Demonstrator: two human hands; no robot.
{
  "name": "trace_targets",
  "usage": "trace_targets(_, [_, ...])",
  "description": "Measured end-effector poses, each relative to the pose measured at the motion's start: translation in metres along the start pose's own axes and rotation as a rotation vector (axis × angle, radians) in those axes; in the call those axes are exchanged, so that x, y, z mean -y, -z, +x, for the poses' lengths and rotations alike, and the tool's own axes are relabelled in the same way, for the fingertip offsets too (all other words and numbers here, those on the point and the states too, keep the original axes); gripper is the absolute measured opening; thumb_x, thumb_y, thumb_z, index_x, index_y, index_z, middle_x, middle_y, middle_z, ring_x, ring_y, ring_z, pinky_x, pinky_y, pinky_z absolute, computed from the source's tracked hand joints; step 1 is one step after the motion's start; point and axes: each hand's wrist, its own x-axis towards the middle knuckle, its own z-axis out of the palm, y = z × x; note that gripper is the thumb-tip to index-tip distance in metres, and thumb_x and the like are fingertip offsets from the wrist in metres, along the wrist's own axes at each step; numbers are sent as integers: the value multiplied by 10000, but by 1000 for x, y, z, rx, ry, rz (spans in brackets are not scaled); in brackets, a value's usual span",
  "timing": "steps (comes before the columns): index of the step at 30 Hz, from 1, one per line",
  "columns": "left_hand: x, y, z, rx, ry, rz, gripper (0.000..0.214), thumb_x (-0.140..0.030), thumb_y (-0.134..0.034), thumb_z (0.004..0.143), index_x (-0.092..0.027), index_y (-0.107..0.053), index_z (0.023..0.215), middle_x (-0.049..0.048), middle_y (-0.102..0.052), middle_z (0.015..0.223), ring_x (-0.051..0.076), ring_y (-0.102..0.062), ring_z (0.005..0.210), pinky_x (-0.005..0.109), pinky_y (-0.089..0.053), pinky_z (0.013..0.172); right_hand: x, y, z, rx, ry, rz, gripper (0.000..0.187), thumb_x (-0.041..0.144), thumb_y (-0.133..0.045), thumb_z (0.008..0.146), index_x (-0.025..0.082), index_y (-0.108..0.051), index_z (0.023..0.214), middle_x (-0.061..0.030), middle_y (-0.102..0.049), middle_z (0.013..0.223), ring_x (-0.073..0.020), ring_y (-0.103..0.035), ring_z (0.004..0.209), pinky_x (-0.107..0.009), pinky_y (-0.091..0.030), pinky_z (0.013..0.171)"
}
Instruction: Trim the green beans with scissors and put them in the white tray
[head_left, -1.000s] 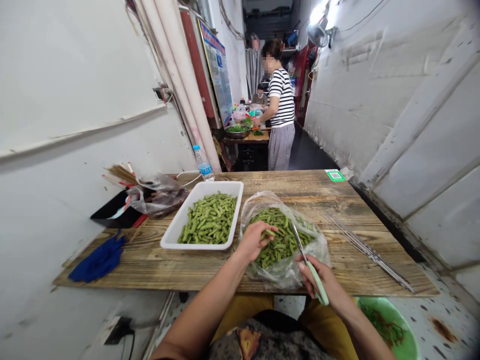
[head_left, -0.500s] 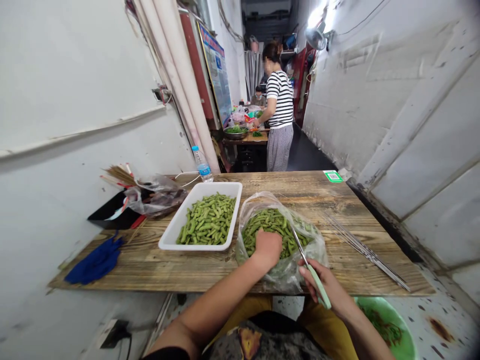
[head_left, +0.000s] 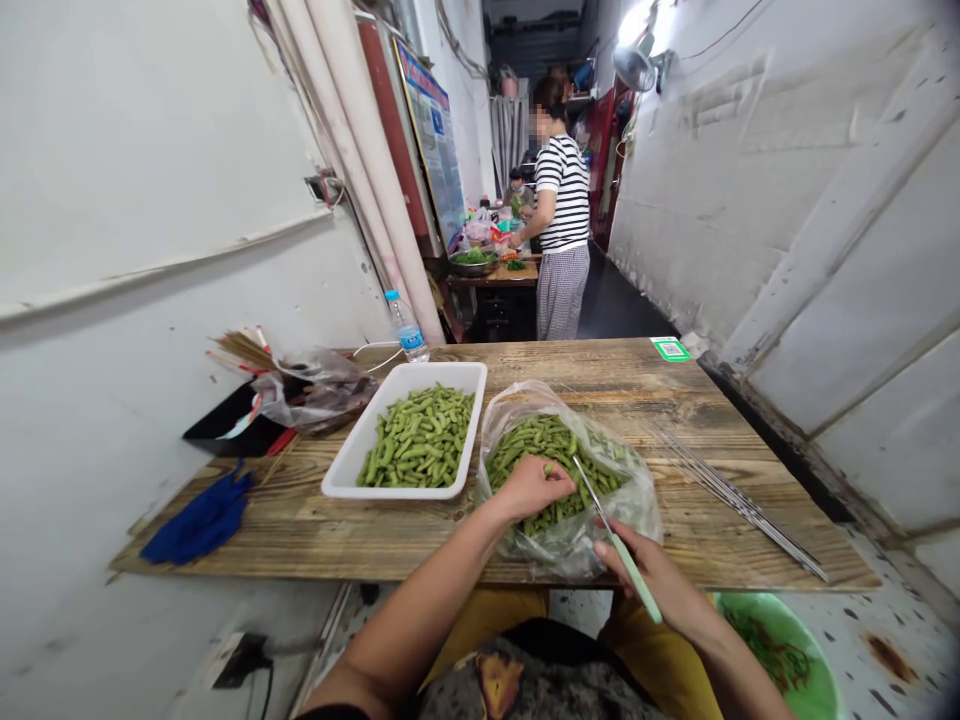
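In the head view, our left hand is closed at the fingertips, seemingly pinching one green pod above an open clear plastic bag of pods on the counter. Our right hand grips scissors by their pale green handles, the blades pointing towards the left fingertips. Left of our left hand stands a white tray, also holding pods. We judge each pod to be light, firm yet bendable, perhaps a little slippery, and best held by its plump middle with an end left free; the bag looks limp, so its rim may sag. Half a second ago our left hand was down among the bagged pods, fingers hidden; now it is raised beside the blade tips, while the tray looks unchanged.
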Motion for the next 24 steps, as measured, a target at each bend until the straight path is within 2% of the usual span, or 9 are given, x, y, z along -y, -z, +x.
trace_targets(2, [0, 3, -1, 16, -11, 0, 221, -319, -610, 667, -114, -689, 691, -25, -544, 539, 88, -425, 518, 206, -310, 519, 6, 2, -1, -1, 50, -51, 456, 500, -534, 823, 164, -586, 1127, -13, -633, 718, -174, -580, 657, -278, -495, 635])
trace_targets(5, [-3, 10, -2, 67, -48, 38, 197, -287, -605, 657, -109, -685, 683, -23, -558, 555, 85, -435, 534, 202, -321, 532, 11, 4, -1, 16, 102, -72, 478, 494, -545, 820, 140, -604, 1136, -69, -679, 938, -247, -600, 899, -342, -472, 841])
trace_targets(9, [-9, 23, -4, 180, -42, 32, 166, -258, -607, 646, -112, -679, 675, -25, -576, 568, 83, -442, 547, 199, -325, 544, 12, 7, -3, 85, 119, -16, 509, 460, -568, 819, 143, -568, 1218, -86, -666, 1080, -276, -570, 1024, -360, -430, 923])
trace_targets(13, [-12, 29, -7, 259, -16, -52, 143, -243, -615, 639, -115, -672, 670, -10, -625, 623, 91, -489, 592, 205, -359, 598, 14, 7, -6, 106, 117, -5, 492, 454, -571, 821, 151, -572, 1209, -76, -663, 1058, -249, -573, 970, -338, -433, 890])
trace_targets(18, [-11, 28, -8, 291, 10, -141, 198, -298, -671, 644, -110, -674, 706, 1, -640, 656, 92, -506, 621, 219, -370, 650, 12, 3, -7, 50, 64, 18, 421, 471, -580, 804, 130, -634, 1045, -16, -612, 740, -163, -534, 679, -265, -442, 648])
trace_targets(20, [-10, 27, -8, 297, 17, -186, 204, -293, -693, 634, -109, -655, 715, -15, -608, 620, 74, -475, 585, 210, -353, 614, 11, 3, -6, 41, 62, 53, 401, 471, -597, 790, 136, -640, 1007, 3, -575, 697, -141, -503, 636, -250, -423, 611])
trace_targets(24, [-8, 22, -7, 299, 83, -401, 235, -288, -696, 637, -129, -544, 718, -54, -510, 511, 39, -362, 449, 193, -242, 471, 12, 4, -5, -12, 26, 74, 482, 524, -607, 759, 154, -609, 1068, 9, -547, 673, -140, -493, 612, -244, -407, 561])
